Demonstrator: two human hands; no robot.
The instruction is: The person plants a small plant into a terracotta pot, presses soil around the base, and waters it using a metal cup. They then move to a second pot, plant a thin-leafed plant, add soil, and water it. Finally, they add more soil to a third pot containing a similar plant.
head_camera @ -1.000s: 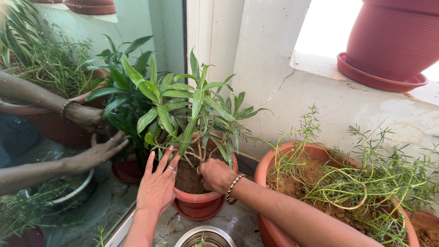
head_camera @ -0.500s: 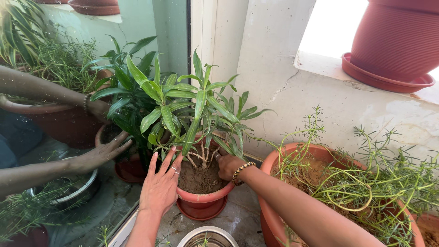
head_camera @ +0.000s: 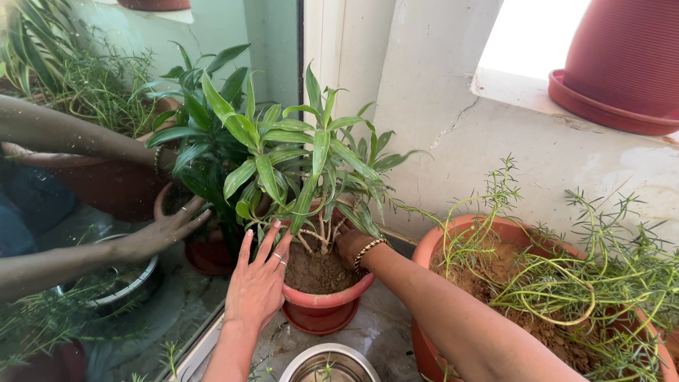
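1. Glass pane [head_camera: 141,297] just left of the left hand, mirroring arms and foliage.
2. Big terracotta pot [head_camera: 453,244] of wispy green stems, right of the right forearm.
3. Leafy plant [head_camera: 297,159] above both hands, rooted in soil.
4. Small red pot [head_camera: 322,301] on its saucer, between the hands.
5. Left hand [head_camera: 258,286] flat, fingers spread, against the small red pot's left rim, gripping nothing.
6. Right hand [head_camera: 350,244] on the soil beside the stems; grip impossible to tell.
7. Steel bowl [head_camera: 329,364] below both hands.
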